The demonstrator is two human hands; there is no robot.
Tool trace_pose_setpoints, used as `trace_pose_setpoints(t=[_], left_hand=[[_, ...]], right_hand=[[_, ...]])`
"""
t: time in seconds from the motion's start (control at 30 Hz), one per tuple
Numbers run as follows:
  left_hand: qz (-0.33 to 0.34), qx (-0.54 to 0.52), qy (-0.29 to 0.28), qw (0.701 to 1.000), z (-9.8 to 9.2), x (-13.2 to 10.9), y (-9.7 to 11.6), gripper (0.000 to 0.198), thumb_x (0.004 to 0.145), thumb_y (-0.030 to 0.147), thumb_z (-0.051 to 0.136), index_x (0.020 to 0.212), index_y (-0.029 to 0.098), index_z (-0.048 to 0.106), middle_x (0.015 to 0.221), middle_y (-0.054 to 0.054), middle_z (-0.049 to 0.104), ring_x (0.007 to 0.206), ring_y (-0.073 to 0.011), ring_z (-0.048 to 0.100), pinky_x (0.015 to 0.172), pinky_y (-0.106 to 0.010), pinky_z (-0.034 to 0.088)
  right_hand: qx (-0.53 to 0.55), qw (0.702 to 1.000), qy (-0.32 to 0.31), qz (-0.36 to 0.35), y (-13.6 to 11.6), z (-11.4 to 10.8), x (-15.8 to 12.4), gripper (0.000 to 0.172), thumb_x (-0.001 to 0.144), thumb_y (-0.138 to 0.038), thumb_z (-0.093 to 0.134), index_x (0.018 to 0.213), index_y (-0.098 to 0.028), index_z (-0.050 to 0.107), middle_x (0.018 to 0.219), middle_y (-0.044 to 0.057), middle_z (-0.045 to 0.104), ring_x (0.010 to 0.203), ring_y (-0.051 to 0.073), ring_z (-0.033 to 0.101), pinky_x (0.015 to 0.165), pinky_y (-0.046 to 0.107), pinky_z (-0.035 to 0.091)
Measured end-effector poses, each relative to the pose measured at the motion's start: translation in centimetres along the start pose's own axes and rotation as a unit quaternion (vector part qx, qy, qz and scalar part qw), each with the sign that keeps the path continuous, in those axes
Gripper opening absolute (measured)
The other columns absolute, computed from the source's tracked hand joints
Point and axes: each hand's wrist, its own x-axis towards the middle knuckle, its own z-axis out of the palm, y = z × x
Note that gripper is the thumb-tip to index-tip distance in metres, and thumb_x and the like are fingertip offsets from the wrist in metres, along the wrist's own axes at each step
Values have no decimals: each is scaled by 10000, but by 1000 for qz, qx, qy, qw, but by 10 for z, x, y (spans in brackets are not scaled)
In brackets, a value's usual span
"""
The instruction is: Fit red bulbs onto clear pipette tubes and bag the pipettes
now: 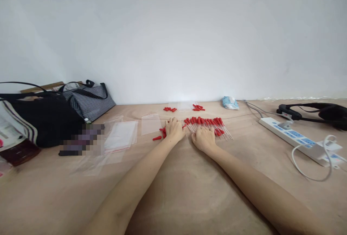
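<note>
My left hand [175,130] is closed, with a red rubber bulb [184,126] poking out at its fingertips. Just beside and under that hand lie several loose red bulbs [157,138]. My right hand [204,139] rests on the table with its fingers curled in; whatever they hold is hidden. Beyond and to the right of it spreads a row of droppers [208,121], thin clear tubes topped with red bulbs. Further back, near the wall, are bare clear tubes [184,107] between two small groups of red bulbs [198,108].
Clear zip bags [121,135] lie left of my hands, with one flat bag [151,123] closer in. Black and striped bags [92,99] stand far left. On the right are a power strip [292,135] with cables, a black headset [320,111] and a blue-white packet [230,103].
</note>
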Motion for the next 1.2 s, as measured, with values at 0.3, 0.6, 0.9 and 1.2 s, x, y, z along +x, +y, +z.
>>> trace_pose_setpoints(t=[0.3,0.6,0.9,1.2], left_hand=[[124,-115,53,984,-36,-59,-28,65,734,217,521,716,168,560,804,-49,554,836,-203,506,759,-341,398],[122,-219,-33,968,-46,-112,-53,142,708,166,515,848,173,541,808,-33,542,700,-147,525,644,-273,454],[98,-272,-86,953,-38,-106,-44,133,793,233,508,788,185,632,802,-25,541,693,-131,532,627,-247,440],[67,-301,-74,949,-35,-106,-47,108,812,233,470,805,172,558,751,-5,558,663,-125,523,597,-234,405]], right_hand=[[250,962,48,-102,42,13,-26,178,847,-215,328,864,-147,492,758,76,601,688,179,549,637,291,373],[234,932,8,-276,35,1,-45,247,863,-187,325,967,-178,549,800,52,575,741,152,522,708,297,360],[259,925,-6,-279,24,-7,-54,183,868,-228,357,845,-180,532,803,32,585,732,137,515,743,307,299],[261,922,-3,-287,21,-9,-55,180,866,-227,367,871,-178,541,811,35,593,734,131,514,719,297,282]])
